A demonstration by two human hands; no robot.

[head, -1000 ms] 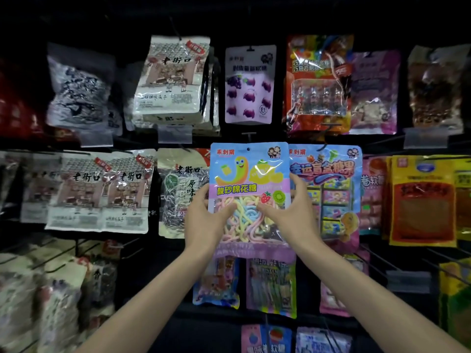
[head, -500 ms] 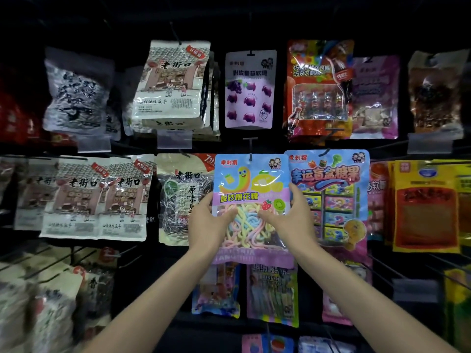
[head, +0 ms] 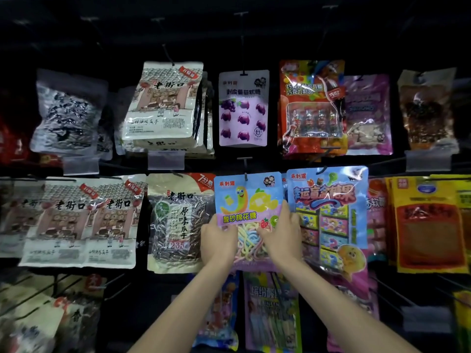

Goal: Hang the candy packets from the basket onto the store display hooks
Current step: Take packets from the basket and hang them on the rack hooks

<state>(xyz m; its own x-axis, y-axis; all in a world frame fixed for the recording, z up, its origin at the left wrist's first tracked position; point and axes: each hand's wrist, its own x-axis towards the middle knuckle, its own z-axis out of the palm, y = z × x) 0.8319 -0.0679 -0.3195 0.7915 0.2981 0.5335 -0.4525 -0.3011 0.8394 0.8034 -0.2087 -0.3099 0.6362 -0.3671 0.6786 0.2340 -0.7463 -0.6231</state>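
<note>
Head view: left hand [head: 219, 244] and right hand [head: 281, 239] grip the marshmallow candy packet [head: 248, 200] by its sides, its top apparently at the display hook [head: 245, 169]; release remains, basket unseen

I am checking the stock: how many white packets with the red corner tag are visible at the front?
3: one on the upper row, with more stacked behind it, and two side by side, and, on the middle row, left.
</note>
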